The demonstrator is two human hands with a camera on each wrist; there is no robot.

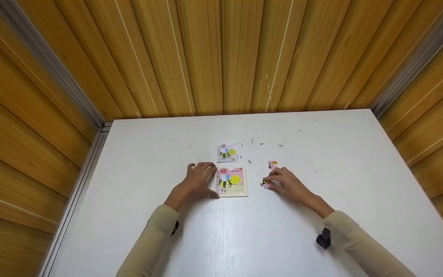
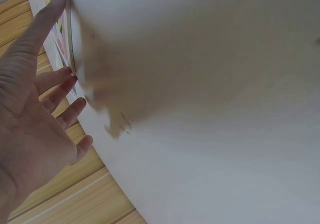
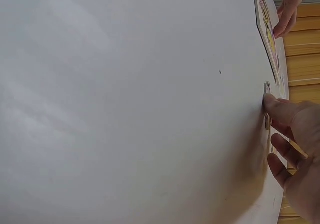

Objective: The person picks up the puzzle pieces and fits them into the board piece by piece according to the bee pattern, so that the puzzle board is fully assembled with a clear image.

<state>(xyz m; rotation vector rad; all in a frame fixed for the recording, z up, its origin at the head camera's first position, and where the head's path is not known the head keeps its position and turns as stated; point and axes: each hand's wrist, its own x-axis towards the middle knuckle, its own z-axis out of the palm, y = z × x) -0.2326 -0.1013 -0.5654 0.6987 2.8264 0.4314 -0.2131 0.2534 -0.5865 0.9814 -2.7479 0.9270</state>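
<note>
A square wooden puzzle board (image 1: 232, 191) lies on the white table, its upper part and left side filled with pink and yellow picture pieces. Pale bare wood shows at its lower right. My left hand (image 1: 199, 179) holds the board by its left side, thumb at the near corner and index finger at the far one. To the right of the board, my right hand (image 1: 288, 187) pinches a pink, yellow and black puzzle piece (image 1: 266, 186) between thumb and fingers, close over the table. Another puzzle piece (image 1: 272, 164) lies just beyond that hand.
A small printed picture card (image 1: 227, 152) with a similar design lies just behind the board. Dark specks and scuffs (image 1: 261, 144) mark the tabletop near it. Wood-patterned walls (image 1: 237, 57) stand behind the table and on both sides.
</note>
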